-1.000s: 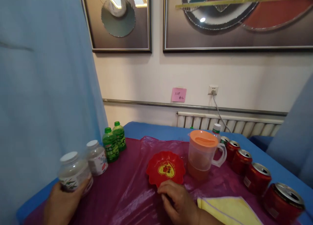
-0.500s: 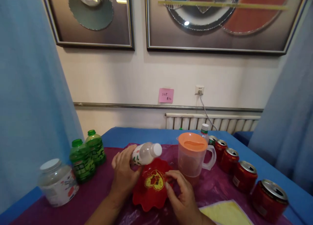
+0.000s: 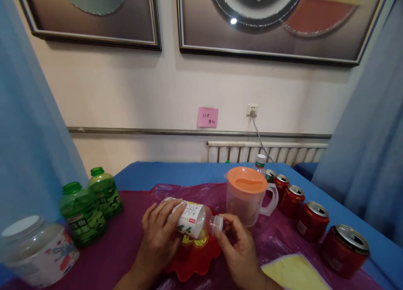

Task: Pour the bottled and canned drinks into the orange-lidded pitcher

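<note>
My left hand (image 3: 162, 233) is wrapped round a clear plastic bottle (image 3: 205, 218) with a white label, tilted on its side with its neck to the right. At the neck, the thumb and fingers of my right hand (image 3: 237, 248) close on the white bottle cap (image 3: 218, 224). Under the bottle lies a red scalloped plate (image 3: 192, 265) with a yellow heart-shaped print, partly hidden by the bottle and my hands.
A pitcher (image 3: 242, 202) with an orange lid (image 3: 246, 181) stands behind my right hand. Several red cans (image 3: 313, 223) line the right side. Green bottles (image 3: 82, 214) and a white-lidded jar (image 3: 40, 256) stand at left. A yellow cloth (image 3: 294, 273) lies at front right.
The bottle has come lower and to the right, its neck tipping down. My right hand has moved from over the plate onto the bottle cap. The view has shifted slightly.
</note>
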`<state>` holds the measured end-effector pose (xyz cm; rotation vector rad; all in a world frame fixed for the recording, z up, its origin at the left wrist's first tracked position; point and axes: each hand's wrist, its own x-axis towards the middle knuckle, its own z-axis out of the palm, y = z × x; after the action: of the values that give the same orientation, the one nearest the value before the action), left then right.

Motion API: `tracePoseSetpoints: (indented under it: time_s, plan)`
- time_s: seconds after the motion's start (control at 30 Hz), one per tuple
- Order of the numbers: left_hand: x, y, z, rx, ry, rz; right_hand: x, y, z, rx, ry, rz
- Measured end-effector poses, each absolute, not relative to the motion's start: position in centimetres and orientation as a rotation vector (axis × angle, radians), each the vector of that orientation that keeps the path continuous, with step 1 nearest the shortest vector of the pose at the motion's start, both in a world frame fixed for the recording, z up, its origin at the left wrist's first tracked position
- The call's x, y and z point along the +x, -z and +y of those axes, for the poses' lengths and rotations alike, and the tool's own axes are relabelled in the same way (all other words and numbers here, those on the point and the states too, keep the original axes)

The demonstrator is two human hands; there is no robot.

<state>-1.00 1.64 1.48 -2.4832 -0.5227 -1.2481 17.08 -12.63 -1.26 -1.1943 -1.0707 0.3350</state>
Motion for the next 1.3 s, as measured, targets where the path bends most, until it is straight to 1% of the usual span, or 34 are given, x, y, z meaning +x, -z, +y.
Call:
tracePoseSetpoints:
  time_s: [0.37,0.5,0.6,0.73,0.8,0.87,1.07,1.3]
  plan:
    - [-1.5,-1.4,2.2,-2.528,1.245,-0.514,17.2,1.4,-12.9,-1.209,-0.085,-1.269]
    - [-1.5,-1.3,2.5,-2.526,1.223,-0.535,16.8,1.5,-13.0,-1.221,0.021,-1.253]
    - [-1.5,-1.2,2.6,-2.525,1.2,-0.514,16.8,1.4,-13.0,-1.239,-0.046,-1.174]
    - [-1.5,-1.4,2.6,-2.528,1.179,-0.495,17.2,1.2,-12.9,-1.246,-0.27,-1.153]
    - [-1.4,-1.4,2.6,-2.529,1.181,-0.487,17.3,1.2,-12.8,-1.255,-0.329,-1.141]
    - [-1.3,-1.4,2.6,-2.533,1.187,-0.484,17.3,1.1,-12.7,-1.255,-0.309,-1.127]
    - [-1.5,-1.3,2.9,-2.54,1.186,-0.506,17.0,1.3,-12.9,-1.209,-0.096,-1.191]
    - [-1.3,-1.2,2.6,-2.557,1.152,-0.478,16.9,1.2,-12.9,-1.255,-0.274,-1.1]
